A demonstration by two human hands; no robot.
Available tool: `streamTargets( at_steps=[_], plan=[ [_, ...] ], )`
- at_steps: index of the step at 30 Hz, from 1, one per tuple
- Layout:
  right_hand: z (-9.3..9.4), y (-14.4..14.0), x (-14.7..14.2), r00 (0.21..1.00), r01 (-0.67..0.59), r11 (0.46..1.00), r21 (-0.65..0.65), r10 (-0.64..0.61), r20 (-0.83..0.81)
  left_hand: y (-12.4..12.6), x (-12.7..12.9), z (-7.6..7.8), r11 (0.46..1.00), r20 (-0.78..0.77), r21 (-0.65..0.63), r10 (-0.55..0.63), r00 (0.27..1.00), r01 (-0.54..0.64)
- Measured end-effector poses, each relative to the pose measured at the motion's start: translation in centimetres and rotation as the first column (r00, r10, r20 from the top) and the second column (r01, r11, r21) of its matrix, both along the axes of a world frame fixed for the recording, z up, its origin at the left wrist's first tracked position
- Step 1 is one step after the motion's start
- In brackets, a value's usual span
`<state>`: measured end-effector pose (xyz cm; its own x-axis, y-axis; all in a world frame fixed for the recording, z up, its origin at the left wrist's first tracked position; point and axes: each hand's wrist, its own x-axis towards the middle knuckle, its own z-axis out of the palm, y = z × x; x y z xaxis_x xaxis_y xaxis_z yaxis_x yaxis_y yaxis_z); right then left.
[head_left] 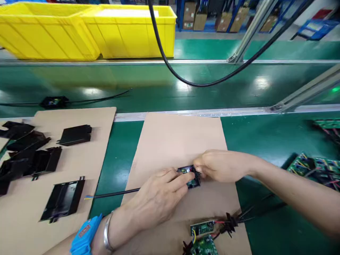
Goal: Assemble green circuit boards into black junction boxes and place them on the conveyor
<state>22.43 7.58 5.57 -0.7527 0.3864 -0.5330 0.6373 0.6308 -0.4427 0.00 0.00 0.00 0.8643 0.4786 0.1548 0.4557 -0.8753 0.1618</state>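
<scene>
A small black plastic case [196,181] with a circuit board in it lies on the cardboard sheet [183,134] in front of me. My left hand [162,194] rests over the case's left side, its fingers wrapped across the top and pressing on it. At the case's right end, my right hand [217,164] is closed in a pinch at the edge; what lies between its fingertips is hidden. A black cable [117,193] with bare coloured wire ends runs out leftward from under my left hand.
Black housings [75,135] lie on the left cardboard. Green circuit boards with wires [203,227] sit near the front edge, more boards [302,164] at right. Yellow bins [138,35] stand behind the rail. A thick black cable [202,85] hangs across the upper view.
</scene>
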Motion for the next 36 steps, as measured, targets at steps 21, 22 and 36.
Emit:
streamTargets(
  at_steps=[21, 22, 36],
  plan=[
    [-4.6, -4.4, 3.0, 0.911, 0.155, 0.749, 0.645, 0.144, -0.387, -1.1, 1.1, 0.6, 0.996, -0.082, 0.068, 0.056, 0.995, -0.051],
    [-4.9, -4.4, 3.0, 0.898, 0.162, 0.739, 0.654, 0.165, -0.408, -1.2, 1.3, 0.6, 0.995, -0.110, 0.088, 0.050, 0.993, -0.041],
    [-6.2, -4.6, 3.6, 0.817, 0.344, 0.835, 0.431, -0.039, -0.576, -1.3, 0.4, -0.2, 0.994, 0.134, -0.013, 0.106, 0.985, -0.105]
  ],
)
